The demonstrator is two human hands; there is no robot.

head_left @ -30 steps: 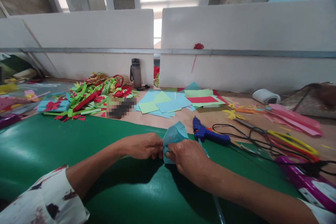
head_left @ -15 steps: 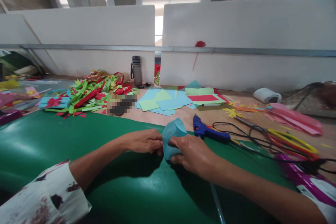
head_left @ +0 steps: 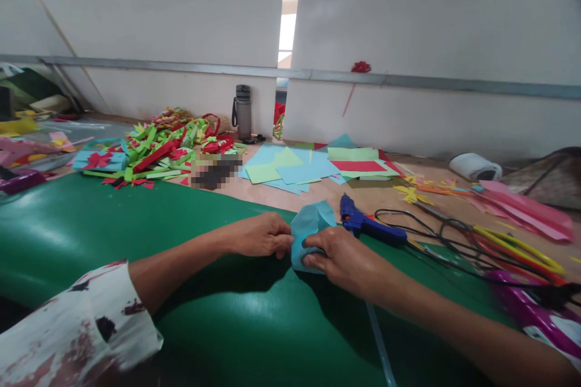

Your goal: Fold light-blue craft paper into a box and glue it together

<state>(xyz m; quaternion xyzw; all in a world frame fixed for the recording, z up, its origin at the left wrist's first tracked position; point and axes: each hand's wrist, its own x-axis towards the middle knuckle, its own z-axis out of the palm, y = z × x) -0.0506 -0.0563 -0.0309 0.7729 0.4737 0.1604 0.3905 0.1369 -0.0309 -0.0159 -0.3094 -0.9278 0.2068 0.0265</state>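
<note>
A folded light-blue paper piece (head_left: pixel 313 217) stands upright over the green mat (head_left: pixel 218 326), between my two hands. My right hand (head_left: pixel 340 257) is closed on its right side, thumb and fingers pinching the paper. My left hand (head_left: pixel 267 236) is closed at the paper's left edge, the fingertips pressed together against it. Just beyond my right hand lies a blue glue gun (head_left: pixel 372 227) with its black cord. A clear glue stick (head_left: pixel 380 344) rests on the mat below my right forearm.
Flat coloured paper sheets (head_left: pixel 290 166) lie behind the mat, near a grey bottle (head_left: pixel 244 112). Cut paper strips (head_left: pixel 167 145) are heaped at the left. Yellow-handled scissors (head_left: pixel 521 248), tangled cord, pink paper (head_left: pixel 526 208) and a white roll (head_left: pixel 475 167) occupy the right.
The view has shifted slightly, so the scene sits further right and higher. The blue paper stays between both hands, and my right hand's fingers sit closer together on it.
</note>
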